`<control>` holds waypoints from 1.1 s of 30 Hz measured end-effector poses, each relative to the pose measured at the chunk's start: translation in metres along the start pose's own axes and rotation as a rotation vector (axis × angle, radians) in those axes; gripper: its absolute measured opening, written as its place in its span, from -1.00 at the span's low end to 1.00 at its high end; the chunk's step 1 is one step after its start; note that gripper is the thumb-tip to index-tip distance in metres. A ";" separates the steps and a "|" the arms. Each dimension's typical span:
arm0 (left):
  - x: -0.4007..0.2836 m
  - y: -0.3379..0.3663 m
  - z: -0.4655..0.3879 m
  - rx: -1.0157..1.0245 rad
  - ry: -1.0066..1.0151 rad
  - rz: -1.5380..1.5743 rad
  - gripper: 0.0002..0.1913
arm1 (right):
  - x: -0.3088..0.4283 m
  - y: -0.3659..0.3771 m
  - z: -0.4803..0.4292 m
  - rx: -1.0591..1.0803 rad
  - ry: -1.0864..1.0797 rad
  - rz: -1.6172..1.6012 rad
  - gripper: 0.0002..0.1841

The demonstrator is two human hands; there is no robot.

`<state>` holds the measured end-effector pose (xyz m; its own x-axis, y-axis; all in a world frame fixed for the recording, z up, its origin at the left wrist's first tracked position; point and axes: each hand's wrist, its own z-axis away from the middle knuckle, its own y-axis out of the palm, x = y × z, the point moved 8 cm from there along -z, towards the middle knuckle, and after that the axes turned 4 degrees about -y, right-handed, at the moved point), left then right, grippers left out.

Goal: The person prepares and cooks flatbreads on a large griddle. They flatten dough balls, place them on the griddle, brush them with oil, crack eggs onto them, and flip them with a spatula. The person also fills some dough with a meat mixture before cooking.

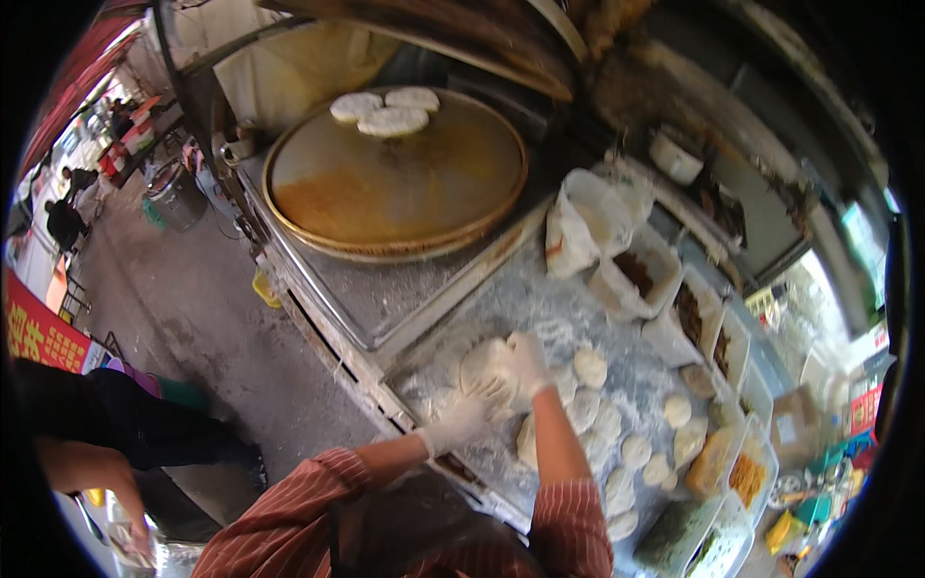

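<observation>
A flattened round of dough [480,365] lies on the floured metal worktop [531,311] in front of me. My left hand [466,419], in a thin whitish glove, rests on its near edge with the fingers spread. At the far right edge, my right hand [531,365], gloved too, curls its fingers onto the dough. Part of the round is hidden under both hands. Several pale dough pieces [582,410] sit close by my right forearm, and smaller dough balls [636,451] lie further right.
Beyond the worktop is a large round griddle [405,188] with three flat dough cakes [392,123] at its far side, under a raised lid [462,36]. A flour bag [589,217] and filling tubs [636,278] line the right edge. Another person's arm [94,469] is at lower left.
</observation>
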<state>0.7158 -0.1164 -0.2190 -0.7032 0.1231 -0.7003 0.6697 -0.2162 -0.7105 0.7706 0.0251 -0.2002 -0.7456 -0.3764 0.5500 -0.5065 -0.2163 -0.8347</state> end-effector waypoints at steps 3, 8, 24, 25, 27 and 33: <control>0.032 -0.007 0.026 -0.123 -0.557 1.419 -0.35 | 0.064 -0.038 0.056 -0.057 -0.112 0.051 -0.62; 0.004 -0.009 0.040 0.160 -0.645 2.178 -0.24 | 0.130 -0.085 0.136 -0.136 -0.283 0.097 -0.44; -0.057 -0.157 -0.022 0.673 -0.089 1.399 -0.43 | 0.078 -0.123 0.113 -0.179 0.399 -1.295 -0.43; -0.040 -0.183 -0.017 0.625 -0.162 1.413 -0.43 | 0.097 -0.134 0.089 -0.155 0.342 -1.232 -0.41; -0.010 -0.244 -0.004 0.500 -0.097 1.386 -0.43 | 0.127 -0.152 0.032 -0.138 0.317 -1.099 -0.44; 0.092 -0.394 0.064 -0.179 0.136 1.442 -0.47 | 0.177 -0.162 -0.217 -0.130 -0.083 -1.077 -0.66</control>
<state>0.3719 -0.0819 0.0002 0.6112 -0.0005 -0.7915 0.7867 -0.1093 0.6076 0.6269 0.1893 0.0387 0.1469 -0.1069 0.9834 -0.9221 -0.3745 0.0971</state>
